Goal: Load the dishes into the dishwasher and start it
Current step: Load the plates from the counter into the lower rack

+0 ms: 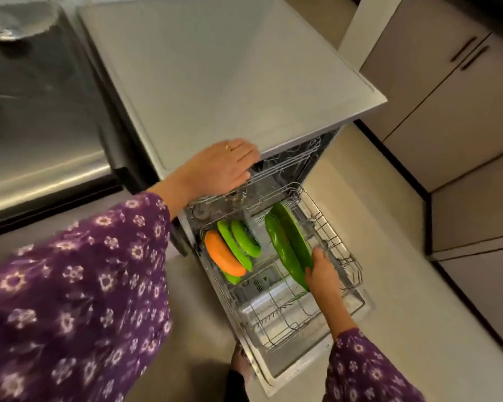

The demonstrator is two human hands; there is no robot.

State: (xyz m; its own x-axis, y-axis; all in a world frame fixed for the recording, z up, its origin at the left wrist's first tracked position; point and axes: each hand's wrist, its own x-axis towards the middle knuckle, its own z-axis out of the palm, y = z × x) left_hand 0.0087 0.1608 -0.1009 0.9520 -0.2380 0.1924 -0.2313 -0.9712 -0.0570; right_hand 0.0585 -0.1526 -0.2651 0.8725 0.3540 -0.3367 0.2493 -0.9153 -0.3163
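Note:
The dishwasher [233,91] stands open, its lower wire rack [343,256] pulled out over the lowered door [276,369]. My right hand [323,274] grips the near edge of a large green plate [285,242] standing on edge in the rack's right side. At the rack's left stand an orange plate [222,253] and green plates [241,236], close together. My left hand [224,166] rests flat on the front edge of the dishwasher's top, fingers straight, above the upper rack [282,166].
A steel appliance [38,117] with a glass lid on top stands to the left. Beige cabinets [453,111] with dark handles line the right wall. Pale floor [384,227] runs between them and the dishwasher. My foot [240,364] shows under the door's near left corner.

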